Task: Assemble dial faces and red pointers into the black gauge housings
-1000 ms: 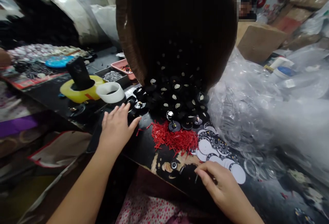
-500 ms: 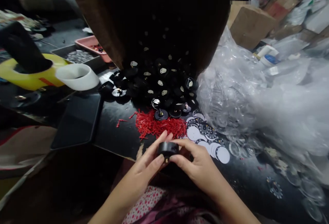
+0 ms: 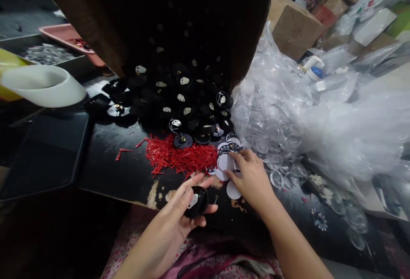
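My left hand [image 3: 174, 215], near the table's front edge, grips a round black housing [image 3: 199, 202] with a pale metal plate inside. My right hand [image 3: 251, 174] reaches down over a spread of round dial cards [image 3: 224, 163], some white side up and some printed black. Its thumb and forefinger are apart at the cards; whether they touch one is unclear. A heap of thin red pointers [image 3: 179, 155] lies left of the cards. Beyond it, many more black housings [image 3: 182, 140] spill from a dark opening.
Clear plastic bags [image 3: 272, 99] bulge on the right, with loose clear round covers [image 3: 283, 178] below. On the left lie a dark flat slab [image 3: 45, 151], a white ring [image 3: 45, 84], a pink tray [image 3: 68, 35] and a bin of small metal parts [image 3: 48, 53]. Cardboard boxes [image 3: 293, 29] stand behind.
My right hand has let go of the black housing and moved right to the dial cards. My left hand keeps the housing, now turned with its plate showing. The view has shifted rightward.
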Tool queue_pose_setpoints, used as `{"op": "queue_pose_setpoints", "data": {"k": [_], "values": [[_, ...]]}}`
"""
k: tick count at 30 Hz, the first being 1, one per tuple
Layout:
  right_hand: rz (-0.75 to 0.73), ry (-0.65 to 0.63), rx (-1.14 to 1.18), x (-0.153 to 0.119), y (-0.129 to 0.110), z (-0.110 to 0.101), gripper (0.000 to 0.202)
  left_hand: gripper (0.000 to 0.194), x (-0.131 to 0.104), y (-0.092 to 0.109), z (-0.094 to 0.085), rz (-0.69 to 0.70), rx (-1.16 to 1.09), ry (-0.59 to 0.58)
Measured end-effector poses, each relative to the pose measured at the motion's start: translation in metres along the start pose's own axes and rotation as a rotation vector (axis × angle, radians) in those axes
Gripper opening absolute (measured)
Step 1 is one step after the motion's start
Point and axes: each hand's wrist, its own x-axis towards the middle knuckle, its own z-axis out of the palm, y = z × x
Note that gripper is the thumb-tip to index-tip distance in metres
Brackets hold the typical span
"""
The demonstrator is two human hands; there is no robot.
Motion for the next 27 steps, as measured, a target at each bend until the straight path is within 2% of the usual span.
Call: {"op": "queue_pose_setpoints", "data": {"k": [4, 7, 10, 14, 17, 21, 24, 27], "values": [[0.085, 0.075, 0.289, 0.001, 0.005, 0.007, 0.025, 0.034, -0.002, 0.001, -0.001, 0.022, 0.009, 0.01], [0.133, 0.087, 0.4, -0.003, 0.009, 0.006, 0.007, 0.034, -0.004, 0.003, -0.004, 0.016, -0.039, -0.054], [0.136, 0.133, 0.414, -0.009, 0.014, 0.0, 0.017, 0.04, -0.003, 0.006, -0.008, 0.022, -0.078, -0.083], [0.113, 0.208, 0.522, -0.019, 0.013, -0.008, 0.021, 0.035, 0.001, 0.007, -0.011, 0.066, -0.106, -0.003], [0.055, 0.133, 0.655, -0.027, 0.002, -0.012, 0.022, 0.031, 0.002, 0.005, -0.013, 0.085, -0.14, 0.016], [-0.056, 0.005, 0.778, -0.033, -0.014, -0.014, 0.021, 0.034, 0.002, 0.0, -0.01, 0.033, -0.162, -0.037], [0.016, 0.024, 0.856, -0.036, -0.021, -0.014, 0.014, 0.027, 0.002, -0.002, -0.005, 0.064, -0.171, -0.06], [0.098, 0.041, 0.89, -0.039, -0.028, -0.014, 0.017, 0.024, 0.003, -0.004, 0.0, 0.046, -0.164, -0.076]]}}
